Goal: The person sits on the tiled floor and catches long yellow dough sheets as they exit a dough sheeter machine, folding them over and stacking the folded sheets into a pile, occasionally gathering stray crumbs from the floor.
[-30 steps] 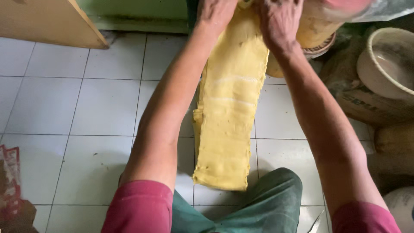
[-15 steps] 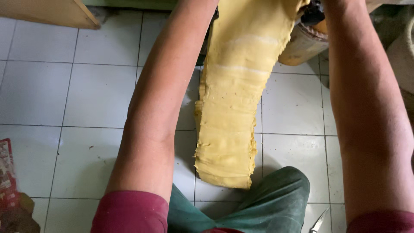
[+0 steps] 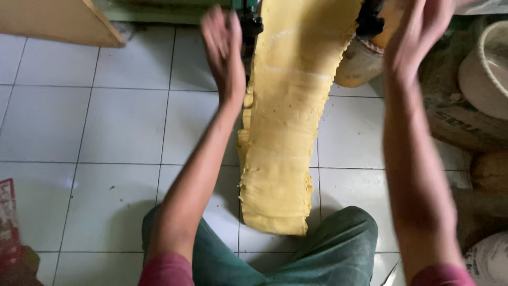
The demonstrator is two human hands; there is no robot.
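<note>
White floor tiles [image 3: 106,122] fill the ground under a long yellow dough sheet [image 3: 288,137]. Its long axis runs from the dark machine [image 3: 254,21] at the top down toward the person's green trousers [image 3: 328,249], slightly slanted, the ragged lower end hanging free. Both the left hand [image 3: 222,45] and right hand [image 3: 418,32] are released, fingers loose, on either side without touching it. At right lie brownish sacks [image 3: 465,124], at left edge a red package [image 3: 8,222].
</note>
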